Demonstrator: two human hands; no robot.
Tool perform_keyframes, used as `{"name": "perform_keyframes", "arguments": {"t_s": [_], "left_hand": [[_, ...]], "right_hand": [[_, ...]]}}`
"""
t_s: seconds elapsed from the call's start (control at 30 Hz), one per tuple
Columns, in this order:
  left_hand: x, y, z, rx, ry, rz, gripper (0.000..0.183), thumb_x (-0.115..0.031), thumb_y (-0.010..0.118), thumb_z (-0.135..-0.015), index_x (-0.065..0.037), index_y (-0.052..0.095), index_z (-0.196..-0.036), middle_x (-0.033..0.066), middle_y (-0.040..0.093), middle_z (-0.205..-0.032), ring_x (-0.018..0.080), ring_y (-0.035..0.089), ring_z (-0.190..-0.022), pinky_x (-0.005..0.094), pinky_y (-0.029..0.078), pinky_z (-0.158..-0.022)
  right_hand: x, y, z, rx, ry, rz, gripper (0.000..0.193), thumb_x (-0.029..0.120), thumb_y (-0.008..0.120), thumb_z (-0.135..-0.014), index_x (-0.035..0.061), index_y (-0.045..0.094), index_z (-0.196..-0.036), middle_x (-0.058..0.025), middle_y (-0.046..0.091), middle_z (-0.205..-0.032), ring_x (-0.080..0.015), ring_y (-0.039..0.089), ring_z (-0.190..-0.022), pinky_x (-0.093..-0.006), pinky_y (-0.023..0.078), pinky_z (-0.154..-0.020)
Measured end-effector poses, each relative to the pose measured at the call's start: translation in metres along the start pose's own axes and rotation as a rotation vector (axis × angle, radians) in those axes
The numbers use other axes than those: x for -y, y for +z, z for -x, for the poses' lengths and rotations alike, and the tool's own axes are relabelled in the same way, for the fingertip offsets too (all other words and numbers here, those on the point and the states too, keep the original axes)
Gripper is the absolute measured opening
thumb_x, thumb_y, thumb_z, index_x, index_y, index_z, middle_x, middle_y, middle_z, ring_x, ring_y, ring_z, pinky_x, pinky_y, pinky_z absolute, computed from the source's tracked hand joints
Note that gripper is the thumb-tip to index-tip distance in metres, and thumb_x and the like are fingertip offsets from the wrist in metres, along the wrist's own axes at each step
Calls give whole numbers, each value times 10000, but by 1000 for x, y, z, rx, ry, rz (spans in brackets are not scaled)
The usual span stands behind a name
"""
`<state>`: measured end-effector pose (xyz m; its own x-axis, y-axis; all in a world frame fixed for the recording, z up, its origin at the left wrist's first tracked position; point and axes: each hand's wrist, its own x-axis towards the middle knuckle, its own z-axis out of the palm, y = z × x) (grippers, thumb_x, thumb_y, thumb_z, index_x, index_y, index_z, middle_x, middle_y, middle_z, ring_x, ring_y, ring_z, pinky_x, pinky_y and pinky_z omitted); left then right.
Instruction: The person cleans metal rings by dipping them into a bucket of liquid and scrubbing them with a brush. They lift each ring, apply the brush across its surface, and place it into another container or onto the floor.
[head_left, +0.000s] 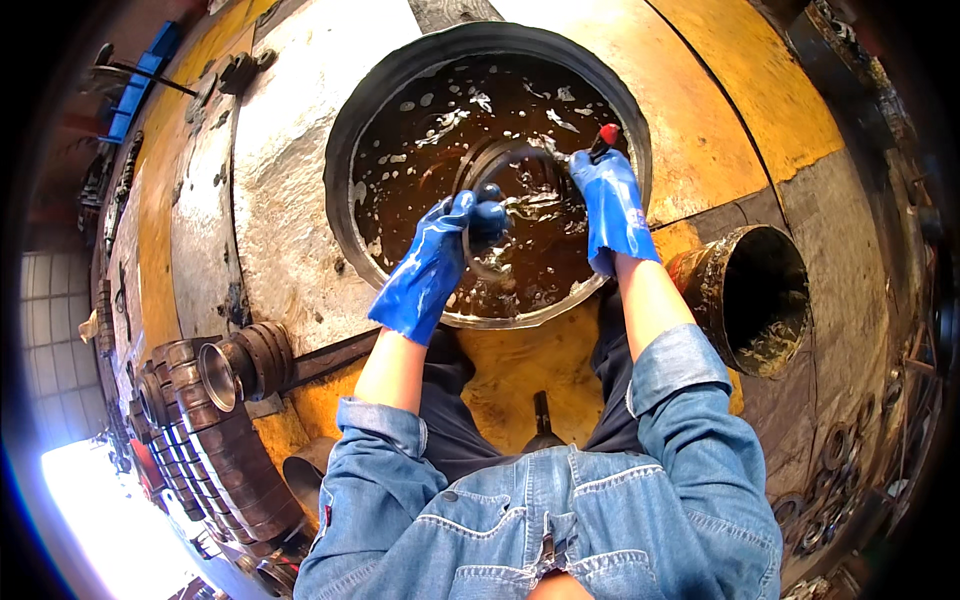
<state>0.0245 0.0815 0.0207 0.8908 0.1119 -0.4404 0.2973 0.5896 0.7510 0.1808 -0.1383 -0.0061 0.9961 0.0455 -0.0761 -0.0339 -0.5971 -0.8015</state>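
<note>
Curling round the left edge of a ring, the left hand in the head view has its fingers bent closed on the rim, with wet, dark fingertips showing inside it. The ring, smooth and circular, sits in the tub, partly in the liquid. The right hand is closed on a tool, of which only a red end and a dark part show; whether that hand also touches the ring, I cannot tell. A faint mark on the right glove's cuff is too small to read, as is anything on the red tab of the jacket. Both gloves are glossy blue with wavy cuffs. The tub is round and dark-rimmed; the liquid is brown, flecked with pale foam. Blue denim with light stitching makes up the jacket, its sleeves rolled. Scuffed silvery and yellow sheets cover the floor. Left of the person, ribbed, brownish rings lie in rows; near the right forearm, a hollow cylinder lies on its side, its mouth crusted.
</note>
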Motion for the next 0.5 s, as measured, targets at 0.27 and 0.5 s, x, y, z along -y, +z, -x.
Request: {"name": "perform_keyframes", "arguments": {"t_s": [0.27, 0.5], "left_hand": [[35, -54, 0, 160, -222, 519, 471, -277, 610, -1099, 4, 540, -1469, 165, 729, -1214, 230, 670, -886, 405, 574, -898], [21, -43, 39, -143, -16, -202, 407, -200, 566, -1119, 41, 584, -1447, 153, 739, -1282, 215, 728, -1042, 337, 590, -962]], "right_hand": [[67, -24, 55, 93, -23, -414, 349, 332, 633, -1006, -8, 695, -1056, -82, 679, -841, -212, 635, -744, -361, 507, -742], [93, 50, 48, 817, -129, -472, 290, 325, 656, -984, 49, 737, -1028, -69, 733, -871, -161, 652, -774, -358, 535, -771]]}}
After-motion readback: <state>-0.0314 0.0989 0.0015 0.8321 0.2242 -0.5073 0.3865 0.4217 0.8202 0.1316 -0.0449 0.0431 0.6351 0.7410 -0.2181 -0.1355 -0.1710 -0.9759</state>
